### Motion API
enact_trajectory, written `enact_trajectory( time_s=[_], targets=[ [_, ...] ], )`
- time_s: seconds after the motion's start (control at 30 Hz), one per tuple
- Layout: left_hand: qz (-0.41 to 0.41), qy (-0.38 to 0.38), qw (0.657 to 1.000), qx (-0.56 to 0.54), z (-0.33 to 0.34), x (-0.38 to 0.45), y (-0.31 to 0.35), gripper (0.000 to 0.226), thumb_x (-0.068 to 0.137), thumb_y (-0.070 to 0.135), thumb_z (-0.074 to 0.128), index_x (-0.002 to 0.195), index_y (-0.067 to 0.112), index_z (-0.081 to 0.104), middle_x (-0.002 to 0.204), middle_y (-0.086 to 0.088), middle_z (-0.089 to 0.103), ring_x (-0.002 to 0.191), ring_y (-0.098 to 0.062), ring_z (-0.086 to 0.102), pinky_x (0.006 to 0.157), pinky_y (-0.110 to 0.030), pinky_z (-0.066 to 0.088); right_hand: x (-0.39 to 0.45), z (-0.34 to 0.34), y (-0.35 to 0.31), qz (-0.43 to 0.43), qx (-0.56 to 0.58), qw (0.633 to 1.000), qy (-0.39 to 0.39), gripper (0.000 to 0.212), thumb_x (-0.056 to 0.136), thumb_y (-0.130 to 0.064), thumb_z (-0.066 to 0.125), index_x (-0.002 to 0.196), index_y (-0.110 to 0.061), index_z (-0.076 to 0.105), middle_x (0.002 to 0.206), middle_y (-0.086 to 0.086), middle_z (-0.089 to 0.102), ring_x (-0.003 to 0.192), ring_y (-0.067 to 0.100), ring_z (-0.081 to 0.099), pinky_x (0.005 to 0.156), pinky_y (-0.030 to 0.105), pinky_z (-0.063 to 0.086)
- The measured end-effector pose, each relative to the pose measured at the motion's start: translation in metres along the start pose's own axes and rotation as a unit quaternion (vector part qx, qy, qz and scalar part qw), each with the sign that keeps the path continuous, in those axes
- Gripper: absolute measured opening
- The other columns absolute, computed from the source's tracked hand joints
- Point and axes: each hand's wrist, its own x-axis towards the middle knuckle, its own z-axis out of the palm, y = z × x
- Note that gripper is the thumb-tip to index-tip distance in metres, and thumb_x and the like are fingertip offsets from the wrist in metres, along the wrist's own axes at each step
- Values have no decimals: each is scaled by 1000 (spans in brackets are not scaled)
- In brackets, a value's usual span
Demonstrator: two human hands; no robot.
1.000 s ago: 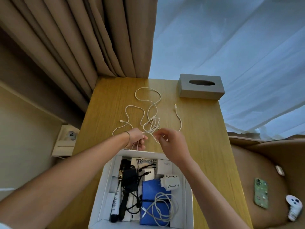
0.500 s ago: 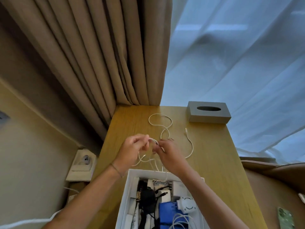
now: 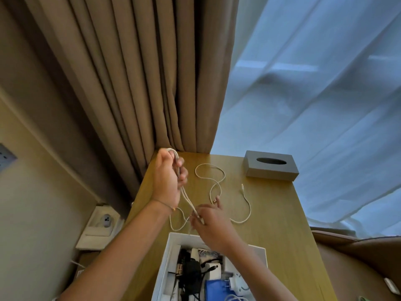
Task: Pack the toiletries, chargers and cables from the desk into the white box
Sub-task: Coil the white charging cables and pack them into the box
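Nearly done: white box (image 3: 171,255) at bottom centre mostly filled; we coil last white cable (image 3: 219,183), left hand (image 3: 168,177) gripping loops, right hand (image 3: 209,222) pinching strand.

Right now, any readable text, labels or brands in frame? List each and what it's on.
None readable.
white box: contents too blurred for any print; the patterned packet shows dark marks, not legible.
grey tissue box: plain, no label visible.
wall socket: no marking legible.

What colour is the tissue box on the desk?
Grey, seen in the head view: tissue box.
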Motion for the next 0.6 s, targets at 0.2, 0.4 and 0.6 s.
enact_trajectory(
  time_s=[0.2, 0.4, 0.6],
  targets=[
    [102, -18, 970, 219, 4, 4, 2, 28, 108, 31, 31, 92, 12, 44, 79, -8, 40, 58, -9, 36, 47, -17, 33, -19, -26, -5, -31, -66, 996, 56, 29, 102, -38, 45, 93, -29, 71, 108, -15, 71, 129, 6, 49, 124, 51, -7],
    [37, -65, 990, 116, 11, -4, 10, 14, 105, 24, 47, 96, 13, 46, 60, 0, 36, 44, -8, 27, 36, -19, 24, -18, -58, -9, -4, -101, 991, 86, 56, 88, -25, 58, 140, -40, 49, 138, -18, 58, 142, 5, 36, 125, 53, -2],
    [-51, -143, 985, -78, 28, -11, 21, 42, 108, 29, 34, 77, 7, 52, 49, 5, 31, 34, -3, 25, 31, -17, 22, 9, -46, -35, -17, 463, 886, -29, 45, 97, -27, 61, 141, -24, 55, 127, -1, 69, 118, 15, 64, 99, 33, 51]
  ],
)
